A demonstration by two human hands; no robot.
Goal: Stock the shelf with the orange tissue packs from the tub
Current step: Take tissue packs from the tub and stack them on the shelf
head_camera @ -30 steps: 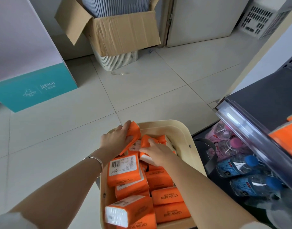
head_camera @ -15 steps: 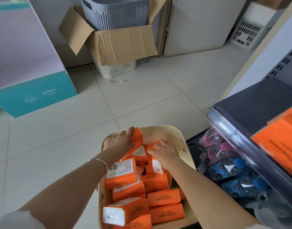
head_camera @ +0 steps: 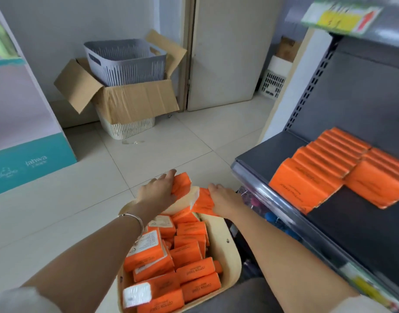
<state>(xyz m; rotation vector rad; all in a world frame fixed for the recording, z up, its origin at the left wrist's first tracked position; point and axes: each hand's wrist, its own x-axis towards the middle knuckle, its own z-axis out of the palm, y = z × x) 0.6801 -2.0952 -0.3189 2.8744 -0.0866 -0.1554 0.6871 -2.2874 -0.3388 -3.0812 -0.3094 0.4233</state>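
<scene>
Orange tissue packs (head_camera: 195, 201) squeezed between left hand (head_camera: 156, 192) and right hand (head_camera: 224, 197), just above the tub (head_camera: 227, 251). Could slip and drop short of the shelf (head_camera: 273, 157) if squeezed too softly.

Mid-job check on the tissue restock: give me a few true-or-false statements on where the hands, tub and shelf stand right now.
1. Each hand holds orange packs above the far end of the tub. True: the left hand and right hand both grip packs over the tub.
2. The tub is empty. False: many orange tissue packs remain in it.
3. The shelf already carries rows of orange packs. True: the shelf has stocked rows.
4. The grey basket stands on the floor tiles. False: the grey basket sits in a cardboard box.
5. The left wrist is bare. False: it wears a bracelet.
</scene>
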